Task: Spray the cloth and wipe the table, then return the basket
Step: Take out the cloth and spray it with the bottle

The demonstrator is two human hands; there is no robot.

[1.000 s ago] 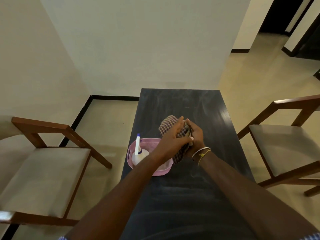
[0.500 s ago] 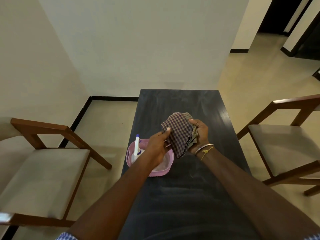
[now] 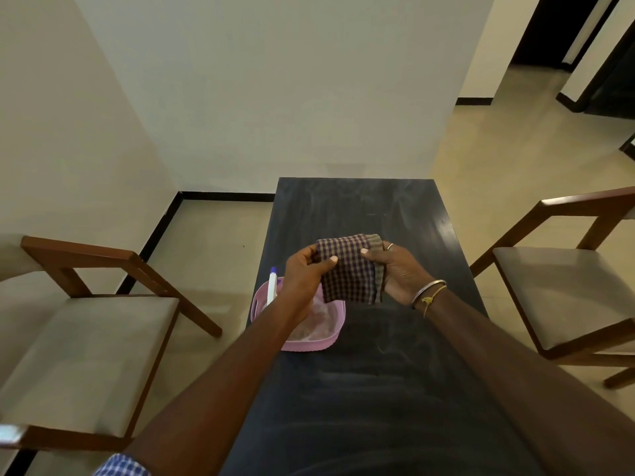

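A folded purple-and-tan checked cloth hangs above the dark table. My left hand pinches its left edge with thumb on the front. My right hand grips its right edge, thumb on the cloth. Below my left wrist a pink basket sits at the table's left edge. A white spray bottle with a blue tip stands in the basket's far left corner, partly hidden by my left arm.
A wooden chair with a beige seat stands left of the table, another chair to the right. The table's far end meets a cream wall. A dark doorway opens at the far right.
The cloth went from bunched between both hands to spread flat and held by its two sides. My left hand moved left and up, away from my right hand.
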